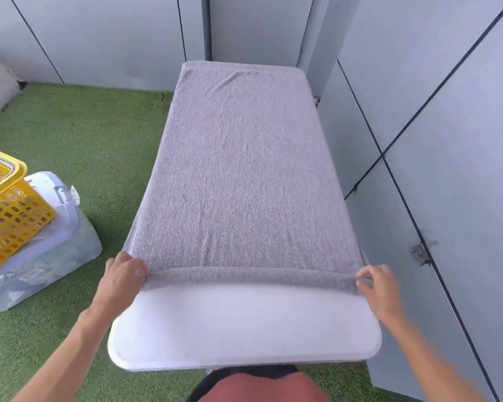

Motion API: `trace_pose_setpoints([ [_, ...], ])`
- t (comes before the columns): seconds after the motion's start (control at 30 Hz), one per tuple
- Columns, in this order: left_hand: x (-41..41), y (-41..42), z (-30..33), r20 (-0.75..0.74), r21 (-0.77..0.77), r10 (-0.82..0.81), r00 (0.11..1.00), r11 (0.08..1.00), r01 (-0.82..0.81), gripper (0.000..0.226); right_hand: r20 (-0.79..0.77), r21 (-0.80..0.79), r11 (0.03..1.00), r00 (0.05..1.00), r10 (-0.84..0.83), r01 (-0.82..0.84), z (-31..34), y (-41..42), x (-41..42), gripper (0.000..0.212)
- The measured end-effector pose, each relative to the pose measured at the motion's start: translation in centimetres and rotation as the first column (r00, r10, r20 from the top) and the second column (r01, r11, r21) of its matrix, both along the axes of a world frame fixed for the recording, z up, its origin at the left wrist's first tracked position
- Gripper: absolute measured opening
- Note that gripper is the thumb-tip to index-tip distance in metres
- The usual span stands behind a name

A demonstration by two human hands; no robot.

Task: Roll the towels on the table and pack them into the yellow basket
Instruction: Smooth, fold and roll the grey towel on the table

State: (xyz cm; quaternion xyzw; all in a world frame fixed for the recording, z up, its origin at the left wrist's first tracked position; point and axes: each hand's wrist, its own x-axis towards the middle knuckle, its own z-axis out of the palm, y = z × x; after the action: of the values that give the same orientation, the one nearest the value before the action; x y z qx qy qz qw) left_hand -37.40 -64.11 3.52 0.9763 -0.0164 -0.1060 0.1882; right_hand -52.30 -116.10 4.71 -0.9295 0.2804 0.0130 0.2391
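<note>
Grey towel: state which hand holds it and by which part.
Both. The left hand and right hand pinch the grey towel at opposite ends of its near, just-rolled edge.

Both arms stretched forward, left hand (124, 274) and right hand (379, 281) level, each grip curled, pinching cloth

I am seeing a plain grey towel (241, 169) lying on a white table (244, 329). At left a yellow basket (9, 216), patterned with small holes, is sitting on a translucent pale-blue bin (55, 245). Green turf (93, 134) is covering the floor; grey wall panels (436, 111) are showing dark seams.
</note>
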Motion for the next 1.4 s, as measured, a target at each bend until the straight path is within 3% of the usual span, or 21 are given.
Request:
trace_pose_setpoints([
  [0.1, -3.2, -1.0, -0.7, 0.27, 0.138, -0.117, 0.956, 0.987, 0.082, 0.022, 0.036, -0.339, 0.94, 0.997, 0.067, -0.051, -0.7, 2.3, -1.8, 0.017],
  [0.23, -6.1, -1.7, -2.3, 0.273, 0.183, -0.189, 0.943, 0.973, 0.142, 0.052, 0.021, -0.368, 0.905, 0.972, 0.235, -0.211, -1.9, 2.8, -3.3, 0.05],
  [0.37, -4.1, -2.3, -1.7, 0.193, 0.122, -0.09, 0.977, 0.99, 0.067, 0.037, -0.021, -0.221, 0.962, 0.987, 0.16, -0.16, -1.6, 2.1, -1.0, 0.039],
  [0.47, -2.2, -1.6, -1.9, 0.082, 0.173, -0.106, 0.991, 0.981, 0.09, 0.029, -0.081, -0.2, 0.964, 0.984, 0.16, -0.173, -1.3, 1.2, -0.1, 0.024],
  [0.57, -1.6, 0.3, -2.0, -0.026, 0.199, -0.165, 0.986, 0.966, 0.167, 0.037, -0.261, -0.14, 0.941, 0.929, 0.264, -0.307, -0.7, -0.2, -0.5, 0.017],
  [0.63, -1.2, 1.0, -1.3, -0.183, 0.202, -0.188, 0.965, 0.953, 0.225, 0.039, -0.415, -0.014, 0.941, 0.858, 0.302, -0.338, 0.0, -1.2, -0.8, 0.014],
  [0.73, -0.2, 1.2, -0.3, -0.285, 0.008, -0.127, 0.95, 0.991, 0.135, 0.033, -0.407, 0.199, 0.97, 0.889, 0.212, -0.14, 1.2, -1.3, -0.3, 0.006],
  [0.83, 0.6, 1.0, -0.1, -0.181, -0.181, -0.005, 0.983, 0.983, -0.029, 0.032, -0.184, 0.239, 0.97, 0.983, 0.001, 0.044, 1.3, -0.6, 0.6, 0.026],
  [0.9, -0.3, 0.3, 0.0, 0.022, -0.044, 0.014, 1.0, 0.999, -0.013, 0.025, -0.035, 0.071, 0.997, 0.999, -0.039, 0.041, 0.4, 0.0, 0.3, 0.033],
  [1.0, -3.3, -0.8, -0.9, 0.285, 0.17, -0.118, 0.951, 0.983, 0.071, 0.022, 0.028, -0.324, 0.944, 0.996, 0.08, -0.067, -0.4, 2.2, -1.4, 0.013],
  [1.17, -6.1, -0.9, -3.0, 0.324, 0.234, -0.244, 0.914, 0.957, 0.172, 0.05, 0.018, -0.27, 0.934, 0.969, 0.248, -0.234, -2.3, 3.1, -3.0, 0.053],
  [1.3, -3.7, -1.2, -2.2, 0.265, 0.185, -0.194, 0.944, 0.972, 0.148, 0.049, -0.089, -0.136, 0.978, 0.985, 0.148, -0.159, -2.5, 1.9, -0.3, 0.039],
  [1.4, -2.4, -1.0, -1.6, 0.17, 0.171, -0.181, 0.969, 0.973, 0.152, 0.035, -0.158, -0.154, 0.964, 0.969, 0.192, -0.216, -1.8, 1.2, 1.0, 0.03],
])
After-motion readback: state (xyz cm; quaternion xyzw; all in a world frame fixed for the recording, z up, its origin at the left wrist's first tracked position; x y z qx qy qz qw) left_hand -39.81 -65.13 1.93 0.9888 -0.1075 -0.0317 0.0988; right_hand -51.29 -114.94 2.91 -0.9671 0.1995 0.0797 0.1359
